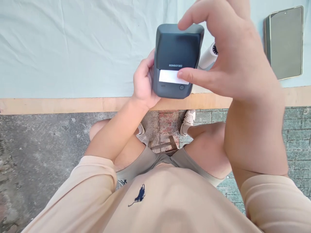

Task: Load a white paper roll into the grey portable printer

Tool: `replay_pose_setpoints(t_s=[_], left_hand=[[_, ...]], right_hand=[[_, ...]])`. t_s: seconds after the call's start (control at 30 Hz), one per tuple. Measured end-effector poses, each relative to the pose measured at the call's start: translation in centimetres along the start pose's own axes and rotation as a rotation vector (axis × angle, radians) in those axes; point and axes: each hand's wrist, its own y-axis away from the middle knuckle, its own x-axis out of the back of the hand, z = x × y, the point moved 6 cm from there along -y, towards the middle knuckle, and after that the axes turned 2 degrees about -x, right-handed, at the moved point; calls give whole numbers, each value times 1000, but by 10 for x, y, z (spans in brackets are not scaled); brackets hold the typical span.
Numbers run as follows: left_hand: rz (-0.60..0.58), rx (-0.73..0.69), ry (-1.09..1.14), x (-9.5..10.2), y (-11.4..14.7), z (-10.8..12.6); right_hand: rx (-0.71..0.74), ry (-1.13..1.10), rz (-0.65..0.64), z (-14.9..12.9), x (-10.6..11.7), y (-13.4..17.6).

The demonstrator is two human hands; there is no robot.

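A dark label printer [179,48] marked NIIMBOT is held over the table's front edge by my left hand [145,79]. That hand wraps the printer's left side from below, and its fingertips are hidden underneath. Out of the slot comes a blank white label [168,76], lying across the front above the power button. My right hand [233,51] spans the printer's right side with thumb and index finger wide apart. Its thumb tip lies over the label's right part, and the index fingertip is at the printer's top edge. The remaining right fingers are mostly out of sight.
A white cylindrical roll [208,58] with a dark-toothed core lies behind the printer, partly covered by my right hand. At the far right a phone [286,42] rests on a dark object. A pale cloth [73,48] covers the table up to its wooden edge [60,105].
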Motion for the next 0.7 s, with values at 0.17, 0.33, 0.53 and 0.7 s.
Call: replay_pose_setpoints(t_s=[0.17,0.33,0.53,0.7], left_hand=[[29,-7,18,1,-5,-2],[5,32,-45,-4,0,0],[-119,-76,-99,-15,12,4],[-216,-138,-134,-23,16,5]], right_hand=[[6,38,62,8,0,4],[-210,-116,622,15,19,14],[-238,211,-42,7,-6,1],[-253,339,-203,4,-15,2]])
